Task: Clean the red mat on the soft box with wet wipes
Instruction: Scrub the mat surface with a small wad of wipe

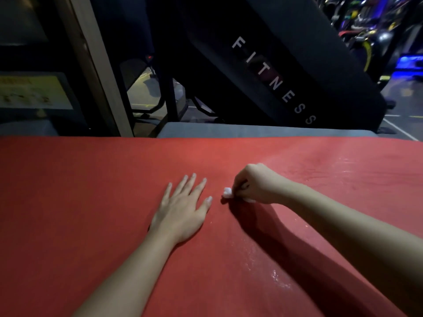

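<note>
Right hand [251, 186] pinches a balled wipe [227, 193] on the red mat [91, 191]; left hand [183, 207] lies flat, spread wide. So small a wad may skip patches

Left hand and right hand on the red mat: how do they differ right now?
The left hand lies flat, fingers straight and spread; the right hand is curled. The left hand holds nothing; the right hand pinches a bunched white wet wipe. The red mat by the left hand looks matte; on the right hand's side it shows wet streaks. Both are bare and down at the mat.
</note>
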`<state>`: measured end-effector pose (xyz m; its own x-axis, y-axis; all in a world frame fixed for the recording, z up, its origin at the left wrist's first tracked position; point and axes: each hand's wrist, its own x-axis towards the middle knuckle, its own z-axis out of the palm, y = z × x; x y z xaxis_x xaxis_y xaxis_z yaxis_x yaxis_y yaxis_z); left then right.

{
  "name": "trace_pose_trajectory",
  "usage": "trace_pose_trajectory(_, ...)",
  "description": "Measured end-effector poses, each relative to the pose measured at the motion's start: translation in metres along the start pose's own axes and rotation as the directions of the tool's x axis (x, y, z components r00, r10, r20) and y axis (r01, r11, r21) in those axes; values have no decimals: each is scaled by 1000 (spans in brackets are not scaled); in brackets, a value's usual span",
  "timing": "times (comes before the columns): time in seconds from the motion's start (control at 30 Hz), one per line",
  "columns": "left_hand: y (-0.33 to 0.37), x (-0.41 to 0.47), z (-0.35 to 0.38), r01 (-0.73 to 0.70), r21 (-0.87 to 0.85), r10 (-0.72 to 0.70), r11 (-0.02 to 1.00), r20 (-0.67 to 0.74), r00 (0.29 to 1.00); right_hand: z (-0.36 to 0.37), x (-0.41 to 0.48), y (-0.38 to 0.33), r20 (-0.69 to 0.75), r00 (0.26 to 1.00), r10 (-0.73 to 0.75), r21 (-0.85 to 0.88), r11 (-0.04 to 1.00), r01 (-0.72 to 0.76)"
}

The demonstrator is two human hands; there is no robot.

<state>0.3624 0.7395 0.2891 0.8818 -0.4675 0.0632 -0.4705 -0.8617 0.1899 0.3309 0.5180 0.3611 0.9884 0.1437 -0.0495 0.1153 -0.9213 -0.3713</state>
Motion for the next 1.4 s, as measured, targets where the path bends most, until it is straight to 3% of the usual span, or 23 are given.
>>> trace_pose_trajectory(0.13, 0, -1, 0, 6, 16, -6, 1000, 6, 1000, 1, 44, 20, -249, 967, 55, -51, 996, -70)
trace_pose_trajectory(0.2, 2, -1, -2, 5, 18, -5, 1000, 10, 1000, -2, 60, 29, -300, 942, 152, 11, 988, -156)
trace_pose_trajectory(0.27, 3, -3, -3, 3, 18, -4, 1000, 18, 1000, -6, 63, 30, -255, 946, 201, 62, 979, -192)
trace_pose_trajectory(0.4, 2, -3, -2, 4, 30, -4, 1000, -5, 1000, -11, 44, 26, -35, 999, 39, -64, 997, -41)
trace_pose_trajectory(0.47, 3, -2, -1, 2, 28, -1, 1000, -13, 1000, -7, 44, 32, -18, 1000, -24, -81, 996, 23)
trace_pose_trajectory(0.6, 1, -2, -4, -10, 25, 9, 1000, 31, 999, 6, 70, 45, -316, 947, -62, -37, 998, 53)
trace_pose_trajectory(0.7, 2, -2, -5, -7, 24, 7, 1000, 19, 1000, 11, 91, 54, -403, 911, -86, -62, 996, 66)
trace_pose_trajectory(0.83, 3, -3, -5, -7, 39, 6, 999, 15, 1000, 8, 103, 50, -359, 933, 2, -45, 999, -20)
trace_pose_trajectory(1.0, 4, -2, -5, 0, 51, -1, 999, 22, 1000, 5, 94, 55, -237, 971, 0, -114, 993, -28)
trace_pose_trajectory(1.13, 2, -3, -4, -6, 56, 5, 998, 24, 1000, 2, 120, 62, -365, 931, 0, -84, 996, -33)
trace_pose_trajectory(1.27, 5, -2, -5, 11, 33, -11, 999, 3, 1000, -1, 148, 71, -423, 888, 183, 66, 983, -171)
trace_pose_trajectory(1.4, 3, 0, -4, 7, 38, -7, 999, 8, 1000, -19, 145, 73, -234, 968, 95, -101, 987, -121)
